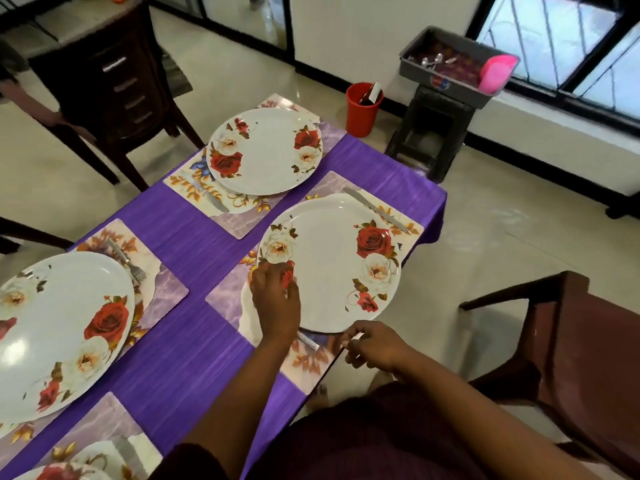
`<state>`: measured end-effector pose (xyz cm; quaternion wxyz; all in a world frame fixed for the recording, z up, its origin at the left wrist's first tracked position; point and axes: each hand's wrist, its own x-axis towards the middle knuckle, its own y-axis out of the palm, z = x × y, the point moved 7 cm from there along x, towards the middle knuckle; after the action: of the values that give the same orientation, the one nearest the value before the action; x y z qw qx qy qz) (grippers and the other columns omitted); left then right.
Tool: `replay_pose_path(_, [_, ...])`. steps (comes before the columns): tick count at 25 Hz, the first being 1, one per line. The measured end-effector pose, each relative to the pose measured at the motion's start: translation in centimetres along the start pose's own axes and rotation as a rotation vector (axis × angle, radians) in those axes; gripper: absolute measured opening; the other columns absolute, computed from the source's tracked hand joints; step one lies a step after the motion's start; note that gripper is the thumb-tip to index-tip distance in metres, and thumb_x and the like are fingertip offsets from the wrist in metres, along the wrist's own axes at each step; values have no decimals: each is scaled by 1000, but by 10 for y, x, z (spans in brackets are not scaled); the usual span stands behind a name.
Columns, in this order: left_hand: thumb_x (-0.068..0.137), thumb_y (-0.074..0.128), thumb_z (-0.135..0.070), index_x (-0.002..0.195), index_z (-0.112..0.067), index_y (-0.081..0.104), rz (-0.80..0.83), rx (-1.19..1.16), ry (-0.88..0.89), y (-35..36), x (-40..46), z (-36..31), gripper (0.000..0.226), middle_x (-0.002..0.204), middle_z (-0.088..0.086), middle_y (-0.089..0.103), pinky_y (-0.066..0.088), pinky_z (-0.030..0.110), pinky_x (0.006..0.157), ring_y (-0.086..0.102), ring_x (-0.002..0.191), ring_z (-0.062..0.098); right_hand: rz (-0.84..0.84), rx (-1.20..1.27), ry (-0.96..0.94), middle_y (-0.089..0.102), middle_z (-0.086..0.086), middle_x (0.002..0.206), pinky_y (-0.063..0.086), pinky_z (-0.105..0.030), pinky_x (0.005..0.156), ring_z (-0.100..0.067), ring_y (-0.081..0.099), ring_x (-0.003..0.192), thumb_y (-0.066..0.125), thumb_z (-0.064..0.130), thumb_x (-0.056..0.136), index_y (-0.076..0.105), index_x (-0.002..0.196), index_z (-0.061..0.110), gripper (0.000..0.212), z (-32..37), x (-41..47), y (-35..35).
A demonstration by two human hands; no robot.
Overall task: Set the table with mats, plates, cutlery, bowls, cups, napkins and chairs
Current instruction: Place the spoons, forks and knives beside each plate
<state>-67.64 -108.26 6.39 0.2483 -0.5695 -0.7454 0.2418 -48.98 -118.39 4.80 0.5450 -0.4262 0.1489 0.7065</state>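
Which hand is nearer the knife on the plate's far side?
Left. The left hand rests on the plate rim, closer to the knife; the right hand sits beyond the near rim.

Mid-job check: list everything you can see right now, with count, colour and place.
plates: four, white with roses, one per mat, nearest partly cut off
mats: four, lilac floral, on the table
tablecloth: one, purple
knives: two, silver, beside the far plates
fork: one, silver, by the left plate
chairs: two, dark brown, right and far left
bucket: one, red, on the floor
tray: one, grey, on a dark stool
left hand: on the near-right plate's rim
right hand: grip on a silver utensil
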Motion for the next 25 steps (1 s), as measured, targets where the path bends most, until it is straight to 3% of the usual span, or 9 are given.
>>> replay_pose_path(2, [84,68,-6,107,-17,65,15,39,124,23,2,-31,26,120,11,55,32,33,104,47,117,28,-7,15,10,73,-5,75,43,-17,50,-10,66,59,58,18,93,66,98,9,13,-6,3,-22])
replay_pose_path(4, [87,65,-11,108,-20,65,12,19,176,47,7,-61,23,126,9,52,24,28,106,43,122,25,-15,43,35,73,-7,74,45,-22,53,-13,66,57,58,20,94,66,99,10,14,-14,11,-54])
replay_pose_path(8, [86,65,-29,114,-23,61,23,30,441,113,13,-133,28,129,10,54,33,38,106,46,120,23,-46,21,2,70,-7,66,44,-24,52,-16,61,50,58,23,94,65,99,11,15,-24,33,-132])
replay_pose_path(10, [78,76,-22,113,-24,62,62,58,457,151,24,-162,38,128,10,56,40,42,105,50,118,25,-77,-7,-40,69,-7,66,44,-23,50,-14,58,47,57,22,94,65,99,12,14,-20,41,-173])
replay_pose_path(12, [76,75,-13,111,-26,62,153,42,443,194,32,-195,39,130,7,52,45,50,100,49,122,27,-136,-51,-100,70,-7,71,46,-21,49,-15,62,48,56,21,95,65,98,13,12,-20,51,-227])
replay_pose_path(14, [79,69,-11,112,-27,61,228,51,437,236,42,-226,37,136,5,46,41,56,100,41,130,31,-239,-96,-152,71,-4,80,52,-23,57,-18,68,62,58,21,94,65,97,16,9,-21,57,-288])
replay_pose_path(17, [80,67,-8,114,-26,59,259,93,417,283,57,-270,39,141,6,41,34,55,106,31,136,31,-401,-249,-239,67,3,95,50,-28,76,-15,64,86,61,25,92,64,105,22,14,-18,66,-376])
replay_pose_path(22, [80,67,-8,121,-24,58,323,198,498,347,68,-331,45,147,7,35,22,51,111,18,142,28,-477,-254,-288,59,-1,116,45,-26,85,-19,58,107,64,25,92,61,115,20,24,-16,88,-476])
replay_pose_path(25, [81,69,-15,129,-26,52,313,278,532,387,100,-355,53,152,8,30,22,53,111,13,144,30,-534,-313,-326,49,-2,134,39,-28,98,-20,47,122,64,26,91,56,124,22,34,-7,111,-521])
